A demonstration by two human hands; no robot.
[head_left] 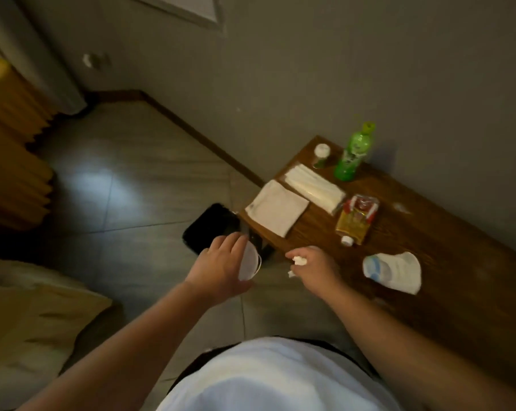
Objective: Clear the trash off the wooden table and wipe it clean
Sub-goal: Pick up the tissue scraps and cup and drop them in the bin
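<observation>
My left hand (221, 262) holds a white face mask (248, 266) just off the table's left end, above the floor near a black trash bin (211, 226). My right hand (316, 266) is closed on a crumpled white tissue (299, 260) at the front edge of the wooden table (428, 262). On the table lie a crushed white plastic wrapper (394, 271), a yellow drink pouch with a red top (356, 221), a folded grey-white cloth (276, 210), a pack of white tissues (314, 186), a green bottle (354, 152) and a small white-capped bottle (322, 154).
The table stands against a grey wall (369, 69). The bin sits on the tiled floor (132, 188) beside the table's left end. A bed with yellowish covers (28, 321) is at the lower left, and orange curtains (10, 161) hang at the far left.
</observation>
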